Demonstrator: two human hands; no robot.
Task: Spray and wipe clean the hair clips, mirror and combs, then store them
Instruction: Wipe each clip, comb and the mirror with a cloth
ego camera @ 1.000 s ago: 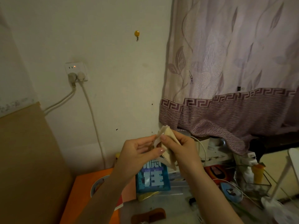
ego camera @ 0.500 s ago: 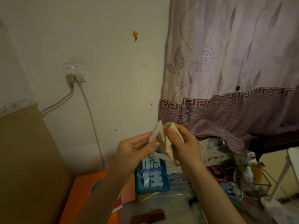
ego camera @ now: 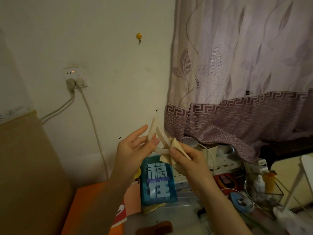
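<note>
Head view, centre frame: her left hand [ego camera: 133,150] pinches a pale hair clip [ego camera: 156,133] while the right hand [ego camera: 188,158] grips a beige cloth [ego camera: 174,145] against it. Below, at the bottom edge, lies a brown comb [ego camera: 155,227].

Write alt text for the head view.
The left hand holds a translucent cream plastic hair clip while the right hand rubs it with a beige wiping cloth, above a cluttered desk holding a brown comb.

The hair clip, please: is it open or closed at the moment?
Open: the clip shows two arms spread in a V between the left hand and the cloth.
</note>
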